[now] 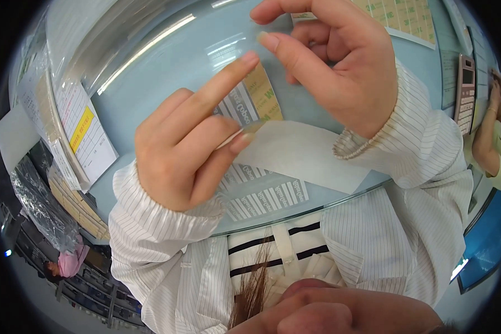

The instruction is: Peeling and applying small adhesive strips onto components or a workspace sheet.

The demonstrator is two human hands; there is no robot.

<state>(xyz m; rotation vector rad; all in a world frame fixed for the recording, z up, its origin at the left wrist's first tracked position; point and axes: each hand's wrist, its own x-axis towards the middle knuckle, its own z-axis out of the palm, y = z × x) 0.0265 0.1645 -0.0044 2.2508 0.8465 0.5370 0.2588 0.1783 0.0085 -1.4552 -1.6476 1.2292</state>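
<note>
My left hand (186, 147) is over the middle of the pale blue tabletop, its index finger stretched out and its thumb and another finger closed at the edge of a white paper strip (306, 156). The strip trails to the right toward the table's front edge. Beneath the fingers lies a tan sheet with green print (266, 96), beside a grey-and-white striped printed piece (236, 108). Up and to the right, my right hand (339, 61) hovers with thumb and index finger apart. Nothing shows between them.
More striped printing (270, 200) shows near the glass front edge. A larger tan backing sheet (409, 22) lies far right, a pink calculator (465, 92) beyond it. Left are a paper form (86, 133) and clear plastic (72, 39). Other people are at the right (490, 145) and lower left (72, 260).
</note>
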